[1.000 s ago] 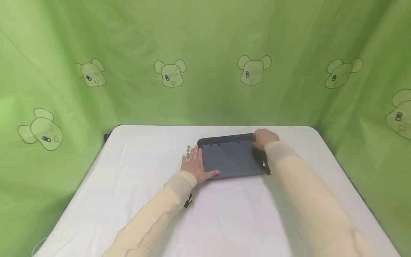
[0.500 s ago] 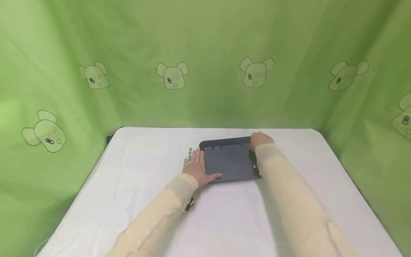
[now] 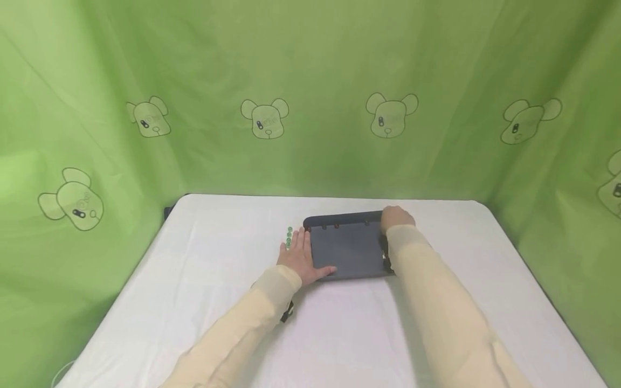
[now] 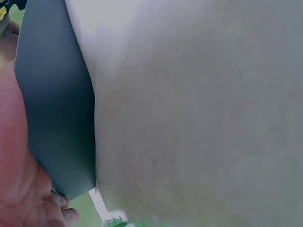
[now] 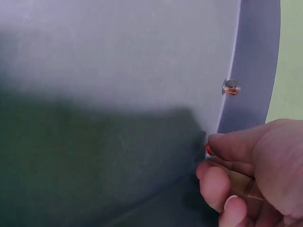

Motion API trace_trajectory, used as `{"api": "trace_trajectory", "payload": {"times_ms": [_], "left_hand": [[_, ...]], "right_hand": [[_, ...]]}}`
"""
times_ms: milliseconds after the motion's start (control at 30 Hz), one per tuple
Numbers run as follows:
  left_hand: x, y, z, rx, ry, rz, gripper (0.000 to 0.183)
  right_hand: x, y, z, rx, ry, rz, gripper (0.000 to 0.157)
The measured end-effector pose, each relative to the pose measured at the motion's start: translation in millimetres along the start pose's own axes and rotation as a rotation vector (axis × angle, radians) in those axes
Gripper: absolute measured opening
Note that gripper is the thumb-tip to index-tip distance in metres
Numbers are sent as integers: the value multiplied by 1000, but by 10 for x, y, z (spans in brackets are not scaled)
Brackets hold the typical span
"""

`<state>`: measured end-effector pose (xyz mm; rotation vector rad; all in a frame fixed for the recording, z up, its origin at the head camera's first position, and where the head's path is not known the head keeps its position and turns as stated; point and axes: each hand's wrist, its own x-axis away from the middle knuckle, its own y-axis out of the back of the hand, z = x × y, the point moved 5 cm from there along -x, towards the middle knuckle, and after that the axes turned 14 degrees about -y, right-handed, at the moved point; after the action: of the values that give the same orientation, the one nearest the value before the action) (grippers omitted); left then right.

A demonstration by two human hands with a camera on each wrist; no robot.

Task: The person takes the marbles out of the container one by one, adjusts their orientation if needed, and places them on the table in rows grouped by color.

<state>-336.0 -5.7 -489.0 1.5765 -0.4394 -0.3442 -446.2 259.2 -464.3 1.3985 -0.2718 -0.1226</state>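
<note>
- Green curtain [image 3: 315, 161] on three sides, printed with cartoon animal heads; white-covered table [image 3: 204, 258] before it, with a shallow dark grey tray [image 3: 346, 250] lying toward the far side.
- Right hand [image 3: 399, 217] at the tray's far right corner, pinching a red-orange marble [image 5: 209, 150] between thumb and fingertip, judging by the right wrist view; most of the ball hidden by the digits.
- Held at the foot of the tray's far wall, where floor and side meet.
- Likely to handle as small, hard, light and smooth: quick to squirt out or roll if squeezed off-centre, not very fragile. Best taken across the widest part, pads on opposite sides, allowing for little finger room next to the wall.
- Left hand [image 3: 301, 263] laid along the tray's left side, fingers straight, thumb over the near rim; not clenched, apparently just steadying.
- Tray probably stiff and fairly light, apt to slide on cloth; best braced at the sides.
- Farther along the same wall, apart from the pinch, a clear marble with an orange swirl [image 5: 231, 87]; small dark marbles [image 3: 337, 226] spaced toward the far left corner, colours hard to tell.
- Outside the tray, just beside the left fingertips, a short row of green marbles [image 3: 289, 235].
</note>
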Motion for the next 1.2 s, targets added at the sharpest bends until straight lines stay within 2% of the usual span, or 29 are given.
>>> {"api": "trace_trajectory", "payload": {"times_ms": [400,667,1200], "left_hand": [[15,-58,-20,21,-1,7,123],[-17,-113,-3,0,-3,-22,124],[-25,-28,10,1,4,-28,124]], "right_hand": [[20,-86,36,-53,-6,21,21],[-22,-126,52,-62,-7,-13,21],[37,-39,110,-107,-40,13,24]]}}
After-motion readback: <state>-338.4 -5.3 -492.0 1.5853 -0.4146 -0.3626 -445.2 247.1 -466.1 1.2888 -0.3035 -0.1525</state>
